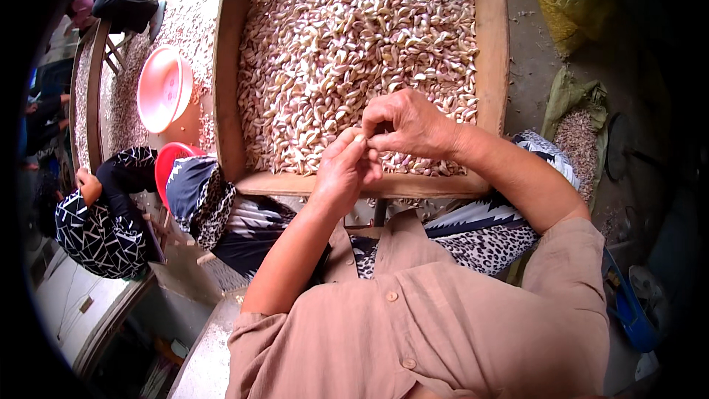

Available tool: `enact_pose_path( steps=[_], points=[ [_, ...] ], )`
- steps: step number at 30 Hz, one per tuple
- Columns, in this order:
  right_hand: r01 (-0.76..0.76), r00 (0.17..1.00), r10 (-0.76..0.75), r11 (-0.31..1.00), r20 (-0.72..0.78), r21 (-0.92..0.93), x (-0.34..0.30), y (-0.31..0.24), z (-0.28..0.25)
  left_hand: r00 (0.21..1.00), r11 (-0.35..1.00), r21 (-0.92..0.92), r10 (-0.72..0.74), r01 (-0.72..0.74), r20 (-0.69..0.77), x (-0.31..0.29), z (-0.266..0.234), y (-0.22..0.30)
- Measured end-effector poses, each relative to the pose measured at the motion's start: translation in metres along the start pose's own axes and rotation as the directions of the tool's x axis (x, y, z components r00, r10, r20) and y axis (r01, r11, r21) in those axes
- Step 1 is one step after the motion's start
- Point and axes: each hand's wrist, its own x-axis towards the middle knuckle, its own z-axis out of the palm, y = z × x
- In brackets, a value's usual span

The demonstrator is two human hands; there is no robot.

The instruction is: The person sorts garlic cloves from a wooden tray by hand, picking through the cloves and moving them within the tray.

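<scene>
My left hand (346,168) and my right hand (408,127) meet over the near part of a wooden tray (496,37). Thumbs and fingertips of both are pinched together at one spot. Between them is a small pale thing that looks like a garlic clove, mostly hidden by the fingers. Beneath my hands, a thick layer of loose garlic cloves (347,52) with pinkish-white skins covers the tray floor. My left thumb points up toward the right fingers, which curl down to it.
Left of the tray stand a pink basin (164,90) and a red basin (176,159). A person in a patterned top (100,233) sits beyond. Yellow sacking (565,7) and an open green sack (580,125) lie right. My lap, in patterned cloth, is against the tray's near edge.
</scene>
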Motion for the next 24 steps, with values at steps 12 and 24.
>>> enact_pose_path(
  steps=[12, 24],
  points=[
    [-0.445, 0.877, 0.272, 0.773, -0.397, -0.452, -0.010, 0.046, -0.097, 0.996, 0.953, 0.290, -0.092, 0.088, 0.001, 0.000, -0.035, 0.049],
    [-0.353, 0.910, 0.203, 0.836, -0.362, -0.420, -0.005, 0.080, -0.110, 0.968, 0.898, 0.409, -0.224, 0.161, 0.111, 0.020, -0.016, 0.030]
  ],
)
